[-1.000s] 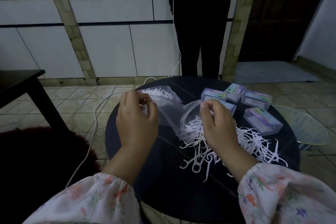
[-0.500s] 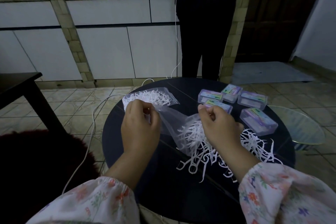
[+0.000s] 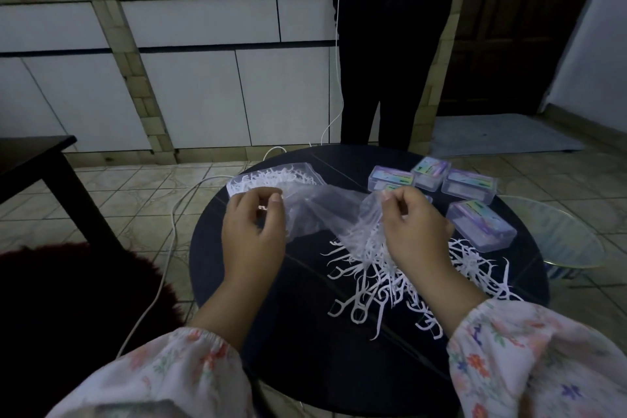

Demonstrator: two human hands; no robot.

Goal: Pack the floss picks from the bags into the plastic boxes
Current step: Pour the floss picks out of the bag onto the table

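Bag [image 3: 322, 210] stretched left-right, mouth tilted down (picks [image 3: 373, 278] spilling); left hand [image 3: 252, 231] and right hand [image 3: 412, 227] both pinch it.

Plastic boxes: five, one [image 3: 481, 225] nearest, one mostly hidden behind right hand. Bags: two, held one [image 3: 325, 210], full one [image 3: 271, 177]. Loose floss picks [image 3: 366, 285]: too many to count.

Head view, forward-down, close over table [image 3: 305, 366]

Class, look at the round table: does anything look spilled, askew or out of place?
Yes: loose floss picks lie scattered on the dark table, spilling from the clear bag that both hands hold up. The plastic boxes sit closed.
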